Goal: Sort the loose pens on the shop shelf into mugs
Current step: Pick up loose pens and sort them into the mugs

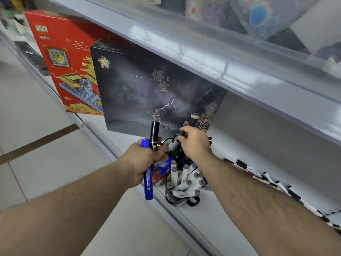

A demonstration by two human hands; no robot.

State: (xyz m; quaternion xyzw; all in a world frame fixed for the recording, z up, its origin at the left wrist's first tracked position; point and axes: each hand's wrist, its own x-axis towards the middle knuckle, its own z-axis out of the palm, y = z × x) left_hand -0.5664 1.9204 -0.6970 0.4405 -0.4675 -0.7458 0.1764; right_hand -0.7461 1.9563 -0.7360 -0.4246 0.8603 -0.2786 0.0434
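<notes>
My left hand [143, 159] grips two markers upright: a blue marker [148, 183] and a black marker [154, 134]. My right hand [193, 142] pinches another black marker [174, 145], tilted over a mug whose rim [167, 141] shows between my hands. In front stands a black mug [175, 199] crammed with several white, grey-capped pens [181, 179]. A blue-and-red mug [162, 170] sits partly hidden behind my left hand. Several loose pens [258, 174] lie in a row along the white shelf [230, 209] to the right.
A dark boxed set [147, 93] and a red building-block box [64, 61] stand upright at the shelf's left, right behind the mugs. The upper shelf's edge [221, 58] overhangs. The tiled floor [36, 135] lies to the left.
</notes>
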